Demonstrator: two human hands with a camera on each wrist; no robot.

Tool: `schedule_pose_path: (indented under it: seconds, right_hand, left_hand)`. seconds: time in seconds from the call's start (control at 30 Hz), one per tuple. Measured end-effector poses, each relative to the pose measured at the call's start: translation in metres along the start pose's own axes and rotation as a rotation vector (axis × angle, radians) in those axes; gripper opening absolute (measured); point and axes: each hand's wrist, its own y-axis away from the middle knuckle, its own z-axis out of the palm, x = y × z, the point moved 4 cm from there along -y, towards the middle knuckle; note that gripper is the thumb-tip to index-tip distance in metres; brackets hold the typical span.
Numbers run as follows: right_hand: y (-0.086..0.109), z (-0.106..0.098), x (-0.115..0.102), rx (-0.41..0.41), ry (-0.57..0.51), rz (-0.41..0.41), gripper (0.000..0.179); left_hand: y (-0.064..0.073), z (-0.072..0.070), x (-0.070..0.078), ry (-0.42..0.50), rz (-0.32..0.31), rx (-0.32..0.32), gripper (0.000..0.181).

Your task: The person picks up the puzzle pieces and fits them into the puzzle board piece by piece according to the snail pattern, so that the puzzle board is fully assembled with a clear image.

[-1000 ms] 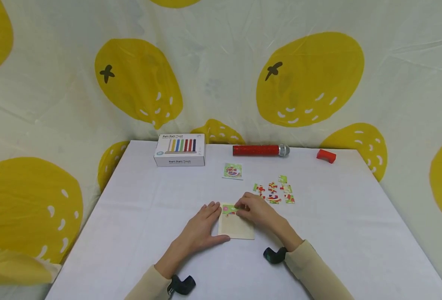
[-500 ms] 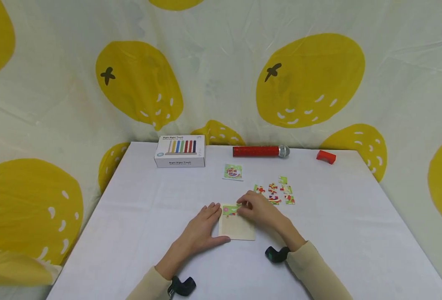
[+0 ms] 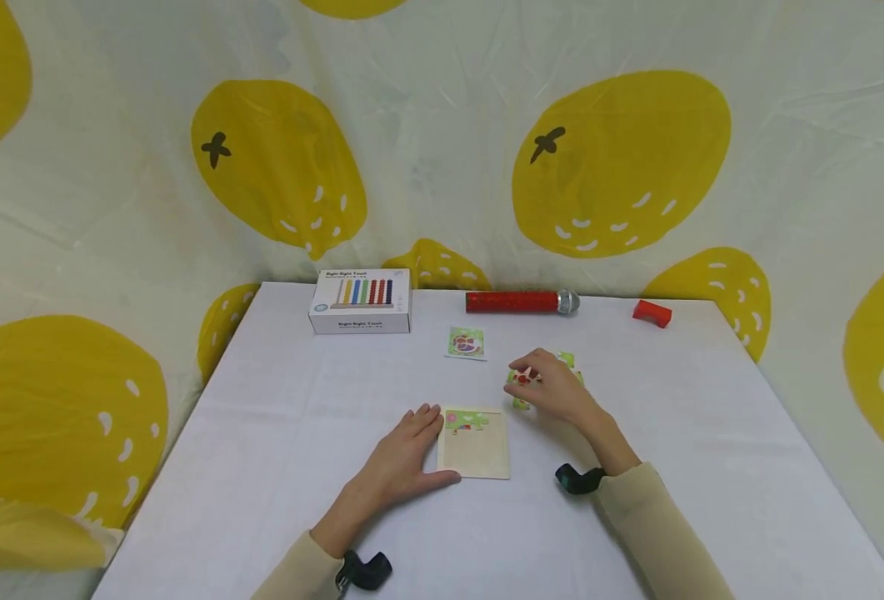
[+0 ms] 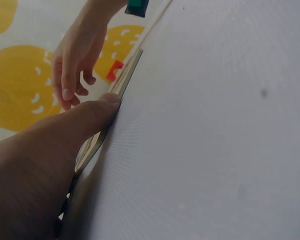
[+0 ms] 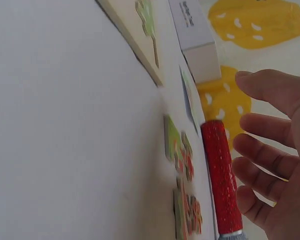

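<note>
A pale wooden puzzle tray (image 3: pixel 475 458) lies on the table, with joined green puzzle pieces (image 3: pixel 466 420) along its far left part. My left hand (image 3: pixel 404 454) rests at the tray's left side, fingers extended and the thumb (image 4: pixel 107 98) touching its near corner. Beyond the tray, my right hand (image 3: pixel 557 392) hovers over loose puzzle pieces (image 3: pixel 521 378), hiding several of them. The right wrist view shows this hand (image 5: pixel 275 150) with spread, slightly bent fingers and nothing between them; pieces in red and green (image 5: pixel 172 137) lie below.
A white box (image 3: pixel 359 322) with a coloured bead picture stands at the back left. Right of it lie a small picture card (image 3: pixel 466 342), a red microphone-shaped cylinder with a silver head (image 3: pixel 512 302) and a red arch-shaped block (image 3: pixel 652 313). A patterned curtain hangs behind the table.
My right hand has left the pieces in the tray and moved right and away from me, over the loose pieces. My left hand has stayed at the tray.
</note>
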Motion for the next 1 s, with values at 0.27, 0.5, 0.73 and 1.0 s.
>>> schedule_pose_path:
  seconds: [0.27, 0.5, 0.73, 1.0]
  right_hand:
    - [-0.004, -0.021, 0.031, 0.021, 0.025, 0.129, 0.047]
    - [-0.008, -0.032, 0.062, 0.002, 0.011, 0.242, 0.052]
    - [-0.010, -0.033, 0.089, -0.034, 0.021, 0.300, 0.050]
    - [-0.010, -0.031, 0.104, -0.076, 0.034, 0.348, 0.047]
  left_hand:
    - [0.000, 0.001, -0.001, -0.014, 0.012, 0.012, 0.095]
    - [0.001, 0.001, -0.001, -0.010, 0.005, 0.015, 0.095]
    - [0.001, 0.003, -0.001, -0.009, -0.004, 0.009, 0.096]
    - [0.001, 0.002, 0.000, -0.006, 0.001, 0.001, 0.095]
